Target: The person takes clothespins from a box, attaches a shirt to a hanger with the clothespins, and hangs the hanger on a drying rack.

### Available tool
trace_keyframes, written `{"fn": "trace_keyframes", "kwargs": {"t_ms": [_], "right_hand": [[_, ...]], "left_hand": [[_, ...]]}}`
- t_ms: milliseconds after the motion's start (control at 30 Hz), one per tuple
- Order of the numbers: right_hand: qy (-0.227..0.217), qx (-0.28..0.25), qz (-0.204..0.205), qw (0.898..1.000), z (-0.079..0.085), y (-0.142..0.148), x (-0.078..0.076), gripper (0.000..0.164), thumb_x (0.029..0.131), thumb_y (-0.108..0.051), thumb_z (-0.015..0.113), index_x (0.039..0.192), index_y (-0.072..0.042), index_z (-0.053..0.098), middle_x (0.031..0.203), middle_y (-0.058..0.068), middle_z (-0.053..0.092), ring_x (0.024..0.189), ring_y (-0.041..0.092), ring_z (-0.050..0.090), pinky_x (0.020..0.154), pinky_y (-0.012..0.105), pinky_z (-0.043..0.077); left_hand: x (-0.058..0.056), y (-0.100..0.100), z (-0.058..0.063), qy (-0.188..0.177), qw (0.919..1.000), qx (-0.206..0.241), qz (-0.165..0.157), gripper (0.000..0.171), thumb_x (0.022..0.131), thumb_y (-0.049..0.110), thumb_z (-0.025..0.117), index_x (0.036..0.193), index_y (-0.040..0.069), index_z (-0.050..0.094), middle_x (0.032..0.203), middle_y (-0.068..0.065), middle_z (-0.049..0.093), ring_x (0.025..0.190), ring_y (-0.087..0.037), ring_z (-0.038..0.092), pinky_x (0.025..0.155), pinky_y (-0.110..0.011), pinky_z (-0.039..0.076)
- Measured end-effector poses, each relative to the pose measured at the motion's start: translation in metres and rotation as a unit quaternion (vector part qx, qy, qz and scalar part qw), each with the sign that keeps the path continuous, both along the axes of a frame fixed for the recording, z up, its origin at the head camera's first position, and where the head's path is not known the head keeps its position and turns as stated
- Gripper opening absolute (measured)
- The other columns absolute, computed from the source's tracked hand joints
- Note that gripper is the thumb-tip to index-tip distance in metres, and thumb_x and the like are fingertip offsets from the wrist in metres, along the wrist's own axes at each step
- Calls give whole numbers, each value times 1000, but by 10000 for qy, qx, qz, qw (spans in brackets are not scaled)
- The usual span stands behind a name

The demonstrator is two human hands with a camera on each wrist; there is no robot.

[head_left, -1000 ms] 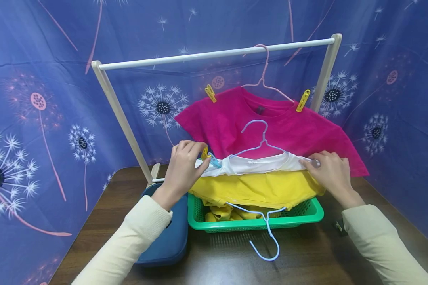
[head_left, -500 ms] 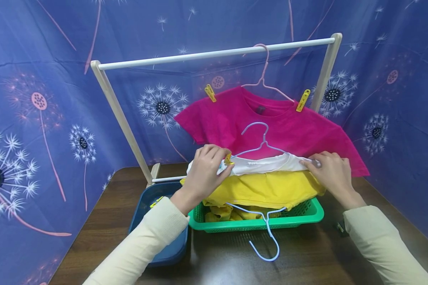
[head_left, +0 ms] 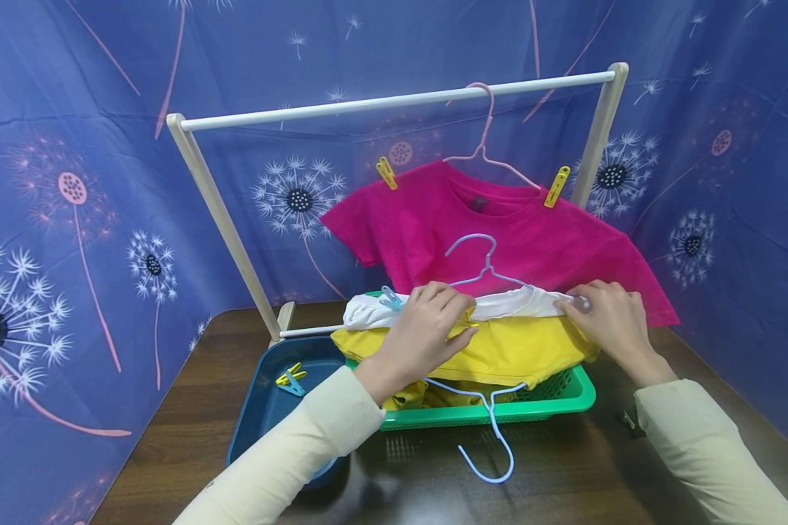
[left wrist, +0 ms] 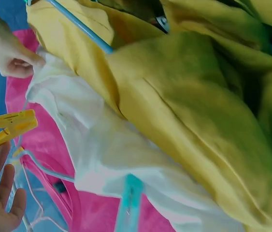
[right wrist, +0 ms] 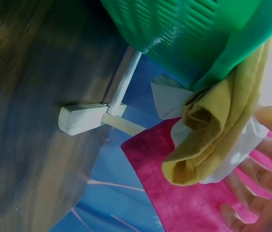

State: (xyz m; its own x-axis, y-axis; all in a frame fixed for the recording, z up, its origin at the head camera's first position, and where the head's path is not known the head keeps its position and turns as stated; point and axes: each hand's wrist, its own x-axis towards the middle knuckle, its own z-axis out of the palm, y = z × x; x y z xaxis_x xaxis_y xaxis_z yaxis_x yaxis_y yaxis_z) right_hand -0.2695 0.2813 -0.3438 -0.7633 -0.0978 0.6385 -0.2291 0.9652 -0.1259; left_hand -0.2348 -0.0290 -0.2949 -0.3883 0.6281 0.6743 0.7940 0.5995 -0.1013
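A white T-shirt on a light-blue hanger lies over a yellow garment, across the green basket. My left hand pinches a yellow clothespin by its handle ends, its tip facing the white shirt near the collar. A blue clothespin is clipped on the white shirt's left shoulder, to the left of that hand in the head view. At the other shoulder, my right hand pinches the white cloth between thumb and fingers. A second light-blue hanger sticks out of the yellow garment toward me.
A pink T-shirt with yellow clothespins at both shoulders hangs by a pink hanger from the rack's white bar. On the left stands a dark-blue tray holding a yellow and a blue clothespin.
My left hand, with the yellow clothespin, has moved right along the white shirt, from its left shoulder toward the collar, uncovering the blue clothespin and the tray. The right hand has stayed in place.
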Motion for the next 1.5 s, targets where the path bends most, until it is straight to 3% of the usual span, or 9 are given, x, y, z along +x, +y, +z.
{"fn": "trace_keyframes", "kwargs": {"t_ms": [233, 567, 933, 1200, 1500], "right_hand": [[81, -93, -9, 9999, -3, 1, -2, 34, 72, -29, 72, 92, -2, 69, 82, 18, 65, 69, 34, 52, 54, 44, 36], [365, -233, -70, 9990, -1, 0, -4, 36, 69, -29, 74, 90, 0, 66, 79, 20, 65, 68, 35, 51, 60, 47, 38], [1246, -194, 220, 9918, 2, -2, -1, 37, 61, -27, 79, 86, -2, 69, 80, 19, 65, 71, 36, 54, 60, 46, 36], [1324, -197, 218, 9908, 1, -2, 0, 38, 60, -25, 80, 86, 0, 69, 79, 20, 64, 70, 37, 53, 61, 46, 35], [1315, -238, 183, 9909, 1, -4, 1, 39, 59, -25, 80, 86, 1, 69, 80, 21, 65, 73, 38, 54, 61, 46, 35]], "left_hand": [[0, 23, 0, -18, 9994, -350, 26, 34, 80, 35, 66, 107, 15, 59, 97, 5, 63, 99, -11, 52, 89, -27, 42], [-6, 42, 7, -199, 9985, -475, 209, 35, 82, 38, 64, 108, 17, 58, 98, 7, 62, 100, -9, 52, 90, -24, 41], [-11, 58, 19, -247, 9988, -353, 253, 34, 86, 35, 61, 115, 18, 56, 109, 8, 62, 105, -9, 50, 88, -23, 42], [-13, 73, 28, -273, 9994, -136, 161, 30, 86, 35, 59, 112, 20, 58, 106, 9, 63, 107, -9, 50, 89, -23, 41], [-19, 93, 25, -80, 9988, -299, 368, 30, 85, 33, 59, 114, 23, 60, 109, 13, 64, 108, -6, 49, 94, -23, 37]]}}
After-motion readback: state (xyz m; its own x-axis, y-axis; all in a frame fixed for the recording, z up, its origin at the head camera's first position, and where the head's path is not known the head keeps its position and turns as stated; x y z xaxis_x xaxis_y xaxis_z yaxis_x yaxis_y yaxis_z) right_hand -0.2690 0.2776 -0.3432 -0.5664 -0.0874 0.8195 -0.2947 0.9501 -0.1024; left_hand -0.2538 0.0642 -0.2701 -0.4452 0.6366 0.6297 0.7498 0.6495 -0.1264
